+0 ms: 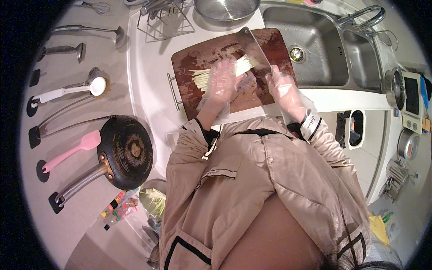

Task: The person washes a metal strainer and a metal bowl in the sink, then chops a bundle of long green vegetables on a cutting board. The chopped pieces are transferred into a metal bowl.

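Observation:
A dark wooden cutting board (202, 55) with a metal handle at its left lies on the white counter. Across it runs a bundle of pale, thin vegetable strips (200, 79). My left hand (222, 79), in a clear plastic glove, presses down on the bundle. Strip ends stick out on both sides of it. My right hand (285, 89), gloved the same way, grips a cleaver (256, 47) whose wide blade stands at the bundle's right end. The handle is mostly hidden in my fingers.
A double steel sink (314, 30) adjoins the board's right side. Beyond the board are a mesh strainer (226, 8) and a wire knife rack (165, 23). A frying pan (126, 152) and utensils hang at left. Below them, a bowl (145, 189) holds more pale-green strips.

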The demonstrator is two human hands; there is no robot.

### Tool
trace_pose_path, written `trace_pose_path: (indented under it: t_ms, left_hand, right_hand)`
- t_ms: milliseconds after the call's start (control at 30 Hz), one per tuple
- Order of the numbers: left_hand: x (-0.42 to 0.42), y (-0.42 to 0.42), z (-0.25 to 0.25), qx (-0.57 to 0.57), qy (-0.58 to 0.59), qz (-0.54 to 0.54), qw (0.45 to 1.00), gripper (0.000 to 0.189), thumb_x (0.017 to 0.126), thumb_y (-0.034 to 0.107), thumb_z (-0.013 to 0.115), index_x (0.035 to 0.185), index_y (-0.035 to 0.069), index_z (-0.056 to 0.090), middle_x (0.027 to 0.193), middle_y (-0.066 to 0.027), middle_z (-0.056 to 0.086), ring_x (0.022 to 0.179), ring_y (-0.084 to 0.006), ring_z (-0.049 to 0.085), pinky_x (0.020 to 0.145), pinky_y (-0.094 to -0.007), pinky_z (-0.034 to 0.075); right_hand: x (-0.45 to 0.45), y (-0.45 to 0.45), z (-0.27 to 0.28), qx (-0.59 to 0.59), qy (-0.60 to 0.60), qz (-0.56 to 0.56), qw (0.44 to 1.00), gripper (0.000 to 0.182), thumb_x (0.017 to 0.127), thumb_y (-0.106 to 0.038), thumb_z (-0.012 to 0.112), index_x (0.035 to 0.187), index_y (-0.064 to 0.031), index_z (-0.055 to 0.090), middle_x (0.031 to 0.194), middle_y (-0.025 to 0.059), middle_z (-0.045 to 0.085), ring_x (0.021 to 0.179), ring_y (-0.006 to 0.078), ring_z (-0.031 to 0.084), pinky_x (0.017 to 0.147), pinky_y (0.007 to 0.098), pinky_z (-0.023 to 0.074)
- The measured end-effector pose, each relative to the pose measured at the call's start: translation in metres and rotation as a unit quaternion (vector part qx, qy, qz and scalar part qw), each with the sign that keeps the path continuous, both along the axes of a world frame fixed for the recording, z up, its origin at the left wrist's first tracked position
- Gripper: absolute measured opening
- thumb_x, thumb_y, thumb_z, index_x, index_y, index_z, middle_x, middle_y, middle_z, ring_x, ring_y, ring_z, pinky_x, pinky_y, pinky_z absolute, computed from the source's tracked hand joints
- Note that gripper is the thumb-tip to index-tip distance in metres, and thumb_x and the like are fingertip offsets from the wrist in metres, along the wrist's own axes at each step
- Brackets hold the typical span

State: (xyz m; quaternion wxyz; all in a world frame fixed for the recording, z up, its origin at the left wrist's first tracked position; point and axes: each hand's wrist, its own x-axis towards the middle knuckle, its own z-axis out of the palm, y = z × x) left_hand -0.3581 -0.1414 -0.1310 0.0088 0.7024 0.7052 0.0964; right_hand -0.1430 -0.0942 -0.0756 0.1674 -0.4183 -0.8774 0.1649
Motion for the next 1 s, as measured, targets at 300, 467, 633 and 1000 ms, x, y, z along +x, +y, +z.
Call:
trace_pose_path:
  t_ms: [300,467,633,1000]
  left_hand:
    - [0.003,-0.002,-0.002,-0.001,0.022,0.022,1.000,0.065,0.088,0.048,0.065,0.135,0.006,0.050,0.124,-0.0096,0.056,0.115,-0.0251,0.053,0.101,-0.0401,0.042]
    - [0.003,-0.001,-0.001,-0.010,0.000,0.016,1.000,0.064,0.089,0.048,0.064,0.135,0.005,0.051,0.124,-0.0128,0.058,0.113,-0.0297,0.055,0.100,-0.0434,0.043]
    - [0.001,-0.004,-0.010,0.049,-0.016,-0.002,0.999,0.061,0.087,0.041,0.068,0.134,0.005,0.051,0.123,-0.0121,0.058,0.111,-0.0292,0.055,0.098,-0.0434,0.043]
    - [0.001,-0.002,-0.006,0.032,0.001,-0.001,0.999,0.058,0.086,0.038,0.070,0.130,0.004,0.053,0.116,-0.0097,0.059,0.104,-0.0260,0.056,0.089,-0.0405,0.045]
  right_hand:
    - [-0.012,-0.007,-0.003,-0.005,-0.020,0.017,1.000,0.015,0.094,-0.010,0.051,0.100,0.0033,0.056,0.068,0.0189,0.062,0.063,0.0365,0.064,0.054,0.0466,0.0499]
    - [-0.014,-0.005,-0.011,0.000,-0.043,0.028,0.999,0.014,0.094,-0.010,0.051,0.100,0.0018,0.054,0.067,0.0182,0.062,0.062,0.0363,0.064,0.054,0.0463,0.0502]
    - [-0.021,-0.005,-0.016,-0.015,-0.025,0.026,0.999,0.012,0.094,-0.009,0.050,0.100,0.0009,0.052,0.069,0.0193,0.063,0.066,0.0382,0.066,0.057,0.0472,0.0517]
    - [-0.026,0.003,-0.005,-0.099,-0.120,0.046,0.987,0.021,0.089,-0.004,0.052,0.108,0.0045,0.048,0.080,0.0248,0.067,0.077,0.0432,0.068,0.066,0.0521,0.0537]
